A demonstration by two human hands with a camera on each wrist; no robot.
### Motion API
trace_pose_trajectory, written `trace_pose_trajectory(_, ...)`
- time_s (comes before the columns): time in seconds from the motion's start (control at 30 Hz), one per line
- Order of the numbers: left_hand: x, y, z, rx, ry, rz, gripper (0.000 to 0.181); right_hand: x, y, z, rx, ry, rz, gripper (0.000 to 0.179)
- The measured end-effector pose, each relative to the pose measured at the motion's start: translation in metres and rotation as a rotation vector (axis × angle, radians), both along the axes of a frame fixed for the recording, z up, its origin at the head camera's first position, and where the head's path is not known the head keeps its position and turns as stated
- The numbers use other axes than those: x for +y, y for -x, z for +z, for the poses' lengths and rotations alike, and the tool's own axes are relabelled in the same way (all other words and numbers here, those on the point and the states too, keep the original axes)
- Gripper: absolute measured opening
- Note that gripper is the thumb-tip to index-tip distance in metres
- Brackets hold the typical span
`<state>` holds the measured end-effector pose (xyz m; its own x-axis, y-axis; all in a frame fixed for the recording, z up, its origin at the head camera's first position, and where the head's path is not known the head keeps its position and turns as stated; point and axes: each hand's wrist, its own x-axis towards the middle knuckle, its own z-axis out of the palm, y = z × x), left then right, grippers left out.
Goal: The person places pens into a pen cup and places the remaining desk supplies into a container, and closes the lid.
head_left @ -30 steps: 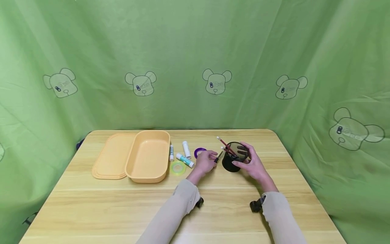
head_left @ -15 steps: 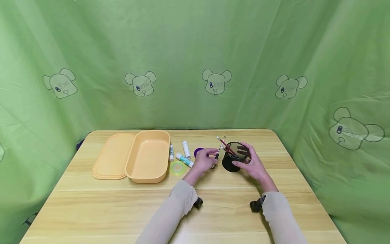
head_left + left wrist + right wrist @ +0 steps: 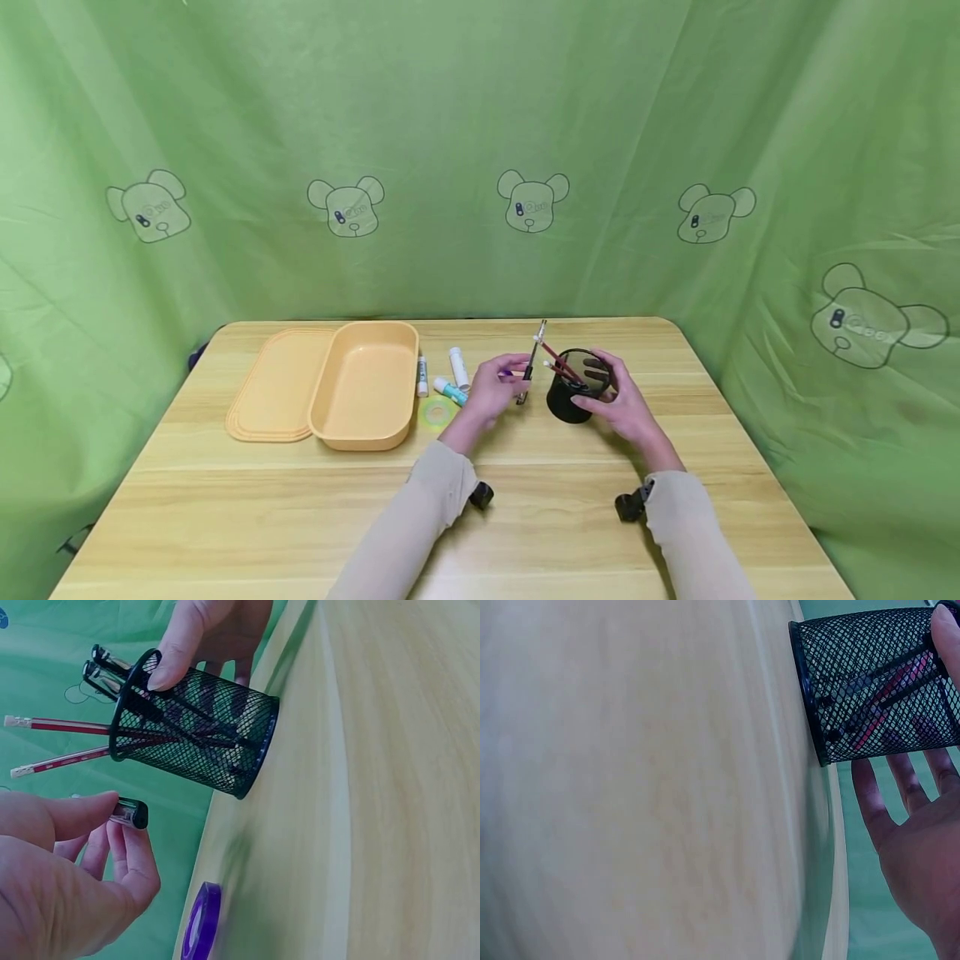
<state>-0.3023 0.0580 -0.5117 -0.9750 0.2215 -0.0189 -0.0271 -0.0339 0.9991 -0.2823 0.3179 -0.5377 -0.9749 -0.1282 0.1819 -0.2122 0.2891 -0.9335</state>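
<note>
Several outlined cartoon animal heads [image 3: 354, 210] dot the green fabric curtain [image 3: 450, 100] behind and beside the pale wood-grain desk [image 3: 555, 533], whose far corners are rounded. Right of the desk's middle, the right grip [image 3: 621, 402] is curled round a black cylindrical wire-mesh cup [image 3: 202, 742] containing red pencils [image 3: 71, 726]. Just left of it, the left grip [image 3: 492, 390] pinches a slim, dark pen [image 3: 531, 363] above the surface. Farther left sit an open peach plastic box [image 3: 362, 392] and a flat peach lid [image 3: 273, 387].
</note>
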Motion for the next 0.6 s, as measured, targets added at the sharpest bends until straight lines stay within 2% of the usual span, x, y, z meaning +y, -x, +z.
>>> trace_pose_trajectory(0.6,-0.014,0.003,0.013,0.03,-0.086,0.017,0.051,0.0,-0.001,0.001,-0.005,0.003,0.008,0.095)
